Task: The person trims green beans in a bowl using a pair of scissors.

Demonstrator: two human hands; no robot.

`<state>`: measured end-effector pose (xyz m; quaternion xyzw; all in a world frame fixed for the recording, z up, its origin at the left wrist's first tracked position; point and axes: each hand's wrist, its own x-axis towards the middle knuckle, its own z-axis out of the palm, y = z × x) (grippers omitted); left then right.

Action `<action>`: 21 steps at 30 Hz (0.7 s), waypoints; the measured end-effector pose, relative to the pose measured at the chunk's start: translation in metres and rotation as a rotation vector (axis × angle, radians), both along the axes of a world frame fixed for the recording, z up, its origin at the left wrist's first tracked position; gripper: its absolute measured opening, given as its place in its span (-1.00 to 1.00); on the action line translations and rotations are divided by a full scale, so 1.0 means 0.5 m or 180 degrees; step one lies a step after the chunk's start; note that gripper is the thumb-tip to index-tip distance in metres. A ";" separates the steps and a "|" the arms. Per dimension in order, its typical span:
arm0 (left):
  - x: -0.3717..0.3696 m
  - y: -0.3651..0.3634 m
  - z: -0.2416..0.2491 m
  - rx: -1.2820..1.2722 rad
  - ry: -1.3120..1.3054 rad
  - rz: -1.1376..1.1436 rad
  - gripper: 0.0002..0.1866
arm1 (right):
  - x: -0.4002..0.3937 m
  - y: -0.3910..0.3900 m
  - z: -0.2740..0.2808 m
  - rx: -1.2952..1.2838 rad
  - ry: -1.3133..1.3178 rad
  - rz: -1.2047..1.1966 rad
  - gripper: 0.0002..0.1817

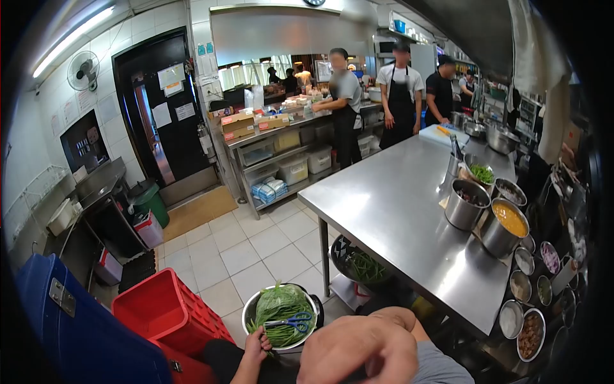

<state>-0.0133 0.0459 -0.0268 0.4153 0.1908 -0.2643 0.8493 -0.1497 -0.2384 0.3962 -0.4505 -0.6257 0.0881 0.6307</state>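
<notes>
The left hand [258,344] was closed on greens [274,312] at the bowl's [279,345] rim, seemingly to keep them bunched; scissors [291,321] lay handy inside. The right hand couldn't be seen.

Faces [338,61] blurred; blue bin [83,326] cut off at bottom.

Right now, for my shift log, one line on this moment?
left hand: gripping green stems | scissors: lying on greens | red crate: beside bowl
</notes>
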 end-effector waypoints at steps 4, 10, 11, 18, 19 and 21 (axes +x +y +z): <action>-0.003 -0.003 0.030 0.0159 -0.0121 0.0048 -0.80 | -0.035 0.005 0.029 0.0432 -0.0047 0.0354 -0.55; -0.029 -0.032 0.062 0.0303 -0.0166 -0.0015 -0.82 | -0.067 0.117 0.064 0.3140 -0.0603 -0.0253 -0.82; -0.025 -0.035 0.059 0.0297 -0.0181 -0.0010 -0.82 | -0.070 0.134 0.053 0.3585 -0.0592 -0.0262 -0.80; -0.032 -0.041 0.052 0.0168 -0.0072 -0.0021 -0.84 | -0.008 -0.038 -0.012 0.0387 -0.0180 -0.0527 -0.62; -0.030 -0.044 0.057 0.0162 -0.0087 -0.0034 -0.84 | 0.004 -0.019 -0.033 0.0743 -0.0872 -0.1280 -0.65; -0.036 -0.049 0.060 0.0097 -0.0604 -0.0078 -0.82 | 0.036 0.004 -0.105 0.0244 -0.0057 -0.1602 -0.74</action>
